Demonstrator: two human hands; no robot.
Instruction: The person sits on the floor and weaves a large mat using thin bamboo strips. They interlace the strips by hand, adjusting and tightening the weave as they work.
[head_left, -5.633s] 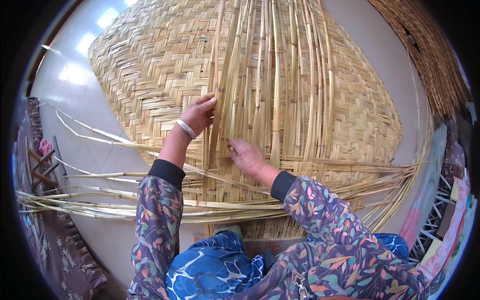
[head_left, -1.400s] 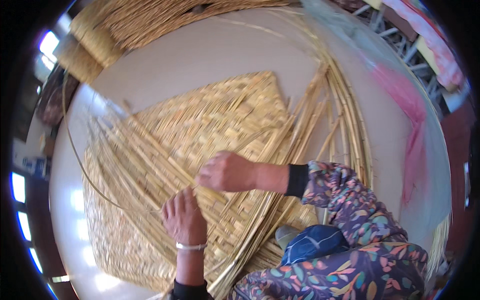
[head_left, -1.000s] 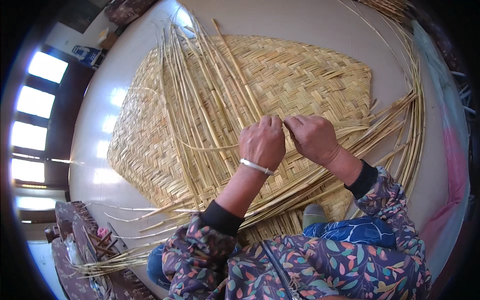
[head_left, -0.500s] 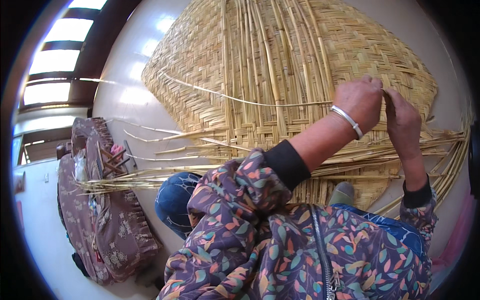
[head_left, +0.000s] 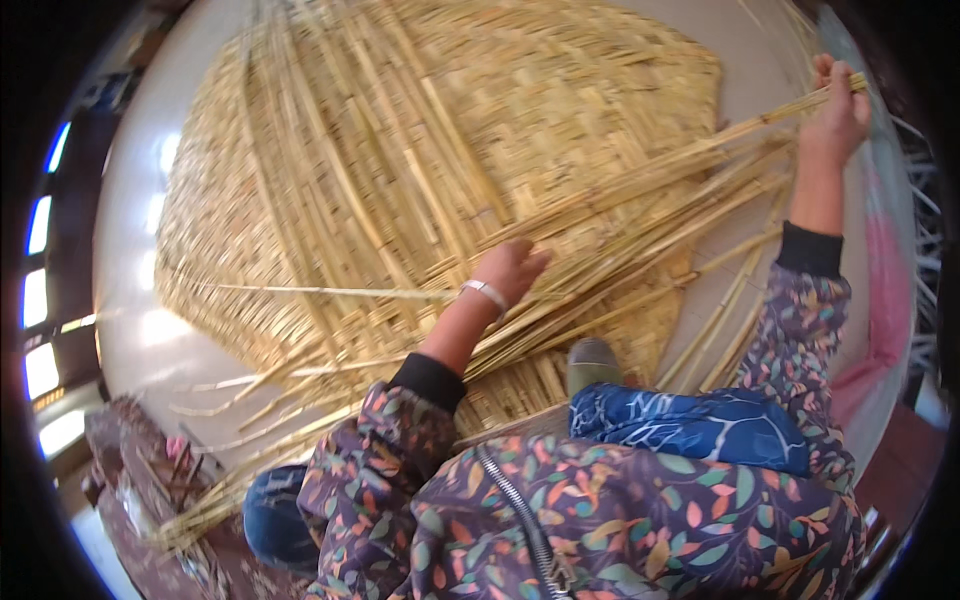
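Note:
At the far right my right hand is raised and closed around the ends of several long, split cane strips. Those strips slant down and left toward the woven cane mat. My left hand, with a silver bracelet at the wrist, is low over the near part of the mat. Its fingers are curled and slightly blurred, and what they grip is hidden. A thin pale strip runs from the left to beneath that wrist. Upright cane strips lie across the mat's left half.
Loose strip ends reach toward a patterned covered seat at lower left. My green shoe is at the mat's near edge. Pink and clear sheeting hangs along the right. Pale floor surrounds the mat.
My hands were close together at the thin strip; now they are far apart. The right has moved out right and grasps cane strips, while the left is lower. The view has turned and shifted right.

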